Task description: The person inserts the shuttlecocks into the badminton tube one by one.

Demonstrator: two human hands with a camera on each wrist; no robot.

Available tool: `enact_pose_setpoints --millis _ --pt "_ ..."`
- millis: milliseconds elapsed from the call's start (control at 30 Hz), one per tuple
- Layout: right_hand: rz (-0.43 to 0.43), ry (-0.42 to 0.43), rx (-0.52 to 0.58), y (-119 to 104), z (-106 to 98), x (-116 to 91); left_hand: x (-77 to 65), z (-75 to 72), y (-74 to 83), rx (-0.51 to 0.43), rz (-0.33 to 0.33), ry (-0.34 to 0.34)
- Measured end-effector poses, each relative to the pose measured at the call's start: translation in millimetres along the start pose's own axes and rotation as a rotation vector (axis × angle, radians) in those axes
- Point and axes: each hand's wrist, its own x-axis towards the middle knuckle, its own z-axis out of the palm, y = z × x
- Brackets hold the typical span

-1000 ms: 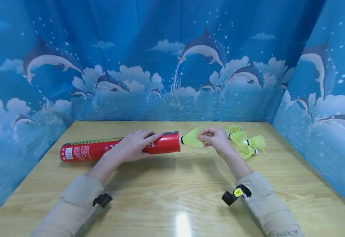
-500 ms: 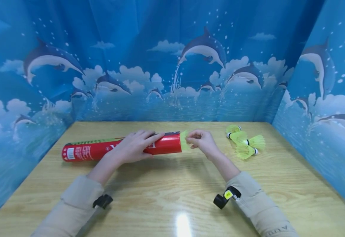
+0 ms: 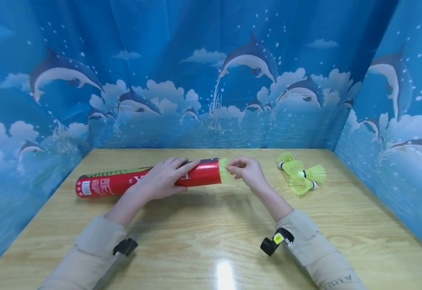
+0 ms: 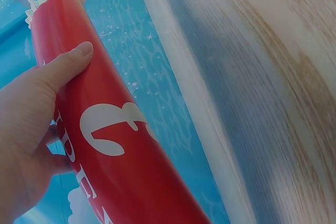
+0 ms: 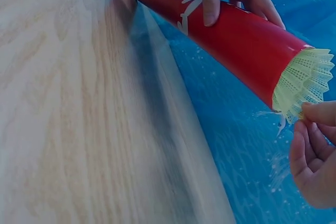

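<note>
My left hand [image 3: 163, 178] grips a red shuttlecock tube [image 3: 205, 174] from above, thumb on the near side and fingers over the far side. The tube lies sideways with its open end to the right, tipped slightly up off the table. A yellow-green shuttlecock [image 5: 304, 80] sits mostly inside that end, and only the flared edge of its skirt sticks out. At this edge my right hand [image 3: 246, 171] pinches the skirt between thumb and forefinger, as the right wrist view shows. The cork is hidden in the tube.
Several yellow shuttlecocks [image 3: 314, 174] lie in a loose cluster to the right of my right hand. The wooden table [image 3: 196, 237] is bordered at the back and sides by a blue dolphin-print curtain [image 3: 152, 80].
My right hand has moved left, and the shuttlecock has slid into the tube up to its skirt edge. The tube's open end has risen slightly while my left hand keeps its grip.
</note>
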Motion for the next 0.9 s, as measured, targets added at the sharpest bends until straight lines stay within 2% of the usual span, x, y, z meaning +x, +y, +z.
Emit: enact_pose_setpoints --millis 233,467,900 --pt "0.058 -0.036 0.092 3.8 9.1 -0.6 -0.1 2.1 1.1 0.007 0.044 0.026" --pt "0.118 -0.045 0.113 2.7 9.8 1.2 1.2 3.4 -0.2 0.024 0.086 0.064" --pt "0.146 -0.037 0.131 1.4 8.7 1.5 2.2 6.0 0.9 0.018 0.088 0.056"
